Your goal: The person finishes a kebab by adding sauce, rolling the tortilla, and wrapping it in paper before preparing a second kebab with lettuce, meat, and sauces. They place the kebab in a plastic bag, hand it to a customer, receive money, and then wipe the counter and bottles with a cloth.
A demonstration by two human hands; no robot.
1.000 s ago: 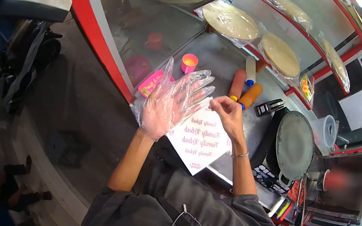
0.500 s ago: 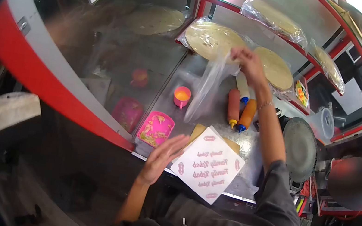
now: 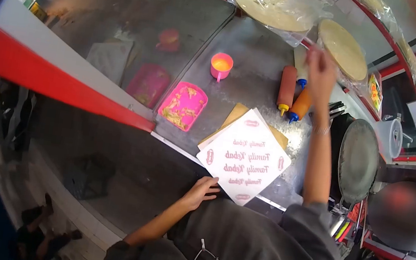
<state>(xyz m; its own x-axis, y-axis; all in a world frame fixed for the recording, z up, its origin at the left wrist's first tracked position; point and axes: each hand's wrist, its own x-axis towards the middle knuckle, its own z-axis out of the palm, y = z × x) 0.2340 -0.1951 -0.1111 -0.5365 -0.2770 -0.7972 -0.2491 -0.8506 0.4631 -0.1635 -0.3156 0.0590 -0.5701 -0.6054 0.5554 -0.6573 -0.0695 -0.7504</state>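
My left hand (image 3: 201, 191) is low at the counter's front edge, fingers loosely apart, right by the lower left side of a stack of white printed papers (image 3: 249, 160). Brown paper (image 3: 237, 114) sticks out from under the stack. My right hand (image 3: 321, 66), smeared by motion, is raised over the back of the counter near a pale-filled bottle (image 3: 301, 63) and a bagged round flatbread (image 3: 342, 50). Below it lie a red sauce bottle (image 3: 287, 88) and an orange sauce bottle (image 3: 301, 105). Clear plastic (image 3: 306, 10) rests on another pile of flatbreads (image 3: 270, 2).
A pink tray (image 3: 185, 106) with shredded scraps and a pink cup (image 3: 221, 66) of orange liquid stand left of the papers. To the right is a dark round griddle pan (image 3: 358, 160). A clear tub (image 3: 390, 137) sits behind it. A red-edged panel (image 3: 64, 87) bounds the left.
The clear plastic my right hand was holding now lies over the flatbreads at the back. My left hand has dropped to the counter's front edge. The view has shifted.
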